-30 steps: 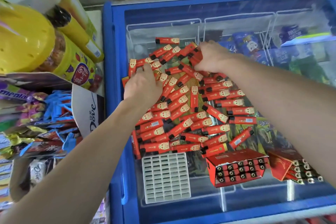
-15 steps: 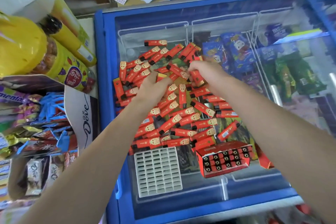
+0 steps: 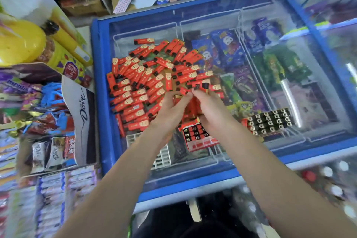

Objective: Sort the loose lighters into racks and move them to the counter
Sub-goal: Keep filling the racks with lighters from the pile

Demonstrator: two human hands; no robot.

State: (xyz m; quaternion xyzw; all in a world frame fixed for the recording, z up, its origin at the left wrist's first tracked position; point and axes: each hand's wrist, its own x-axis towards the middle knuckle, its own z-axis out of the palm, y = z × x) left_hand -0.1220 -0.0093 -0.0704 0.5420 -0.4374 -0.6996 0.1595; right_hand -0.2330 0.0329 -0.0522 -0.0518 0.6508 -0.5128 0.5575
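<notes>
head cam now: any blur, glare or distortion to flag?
Head view: motion blur smears the shelves at left and the lower edges; the loose lighters stay readable. Glare streaks the freezer lid at right. Wide-angle bends the blue frame. Left hand and right hand are soft-edged, so their grip is unclear.

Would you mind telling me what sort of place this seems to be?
Most likely a small shop: a glass-topped freezer full of packaged ice creams, a chocolate display box, and boxed lighters beside a loose pile.

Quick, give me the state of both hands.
Left hand: pinching lighters it shares with the right.
Right hand: gripping the same lighters.
</notes>
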